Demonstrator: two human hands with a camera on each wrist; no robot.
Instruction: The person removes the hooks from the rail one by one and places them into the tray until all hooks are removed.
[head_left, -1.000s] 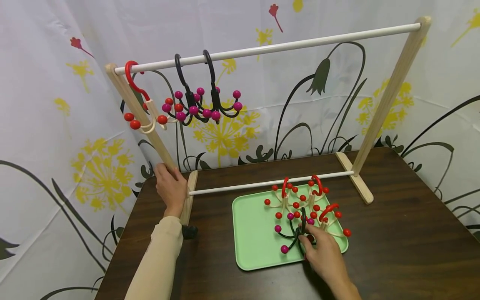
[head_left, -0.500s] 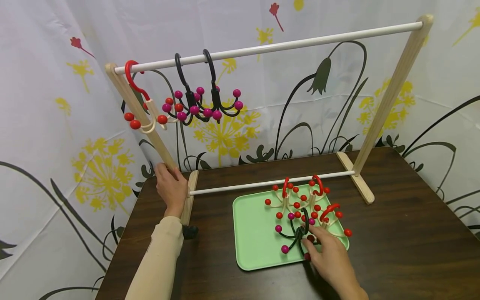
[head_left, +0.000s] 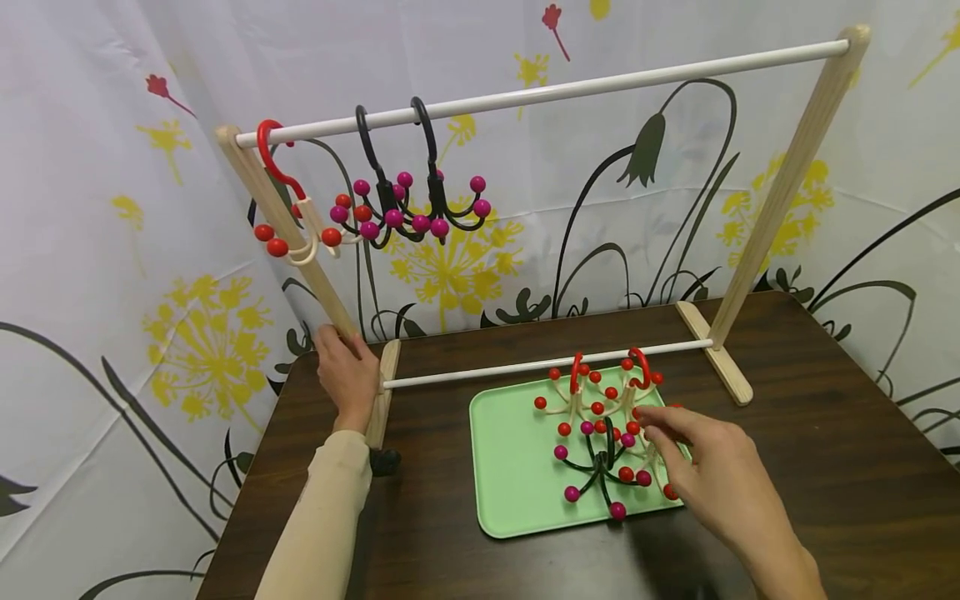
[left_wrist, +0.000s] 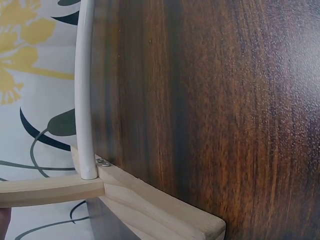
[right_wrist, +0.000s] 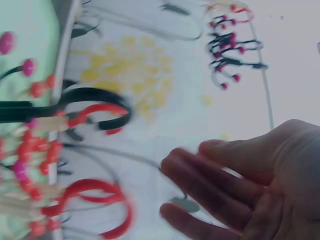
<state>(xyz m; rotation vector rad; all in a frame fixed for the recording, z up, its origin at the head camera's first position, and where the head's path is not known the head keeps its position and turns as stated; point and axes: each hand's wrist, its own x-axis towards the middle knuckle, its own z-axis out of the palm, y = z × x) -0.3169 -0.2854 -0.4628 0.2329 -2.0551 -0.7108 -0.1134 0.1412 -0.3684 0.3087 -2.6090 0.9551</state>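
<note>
My left hand grips the lower part of the left wooden post of a hanging rack. My right hand is over the right side of a green tray, holding nothing; in the right wrist view its fingers are extended, apart from the hooks. On the tray, a black octopus hanger with magenta balls stands upright in front. Behind it are two cream octopus hangers with red hooks and red balls. A third cream one is partly hidden by my right hand.
From the rack's white top rod hang a red-hooked hanger and two black hangers, all toward the left. A white lower rod runs behind the tray. Wooden feet stand on the dark table.
My right hand has let go of the black octopus hanger and moved right and slightly up, toward the right-hand red-hooked one. The left hand stays on the post.
</note>
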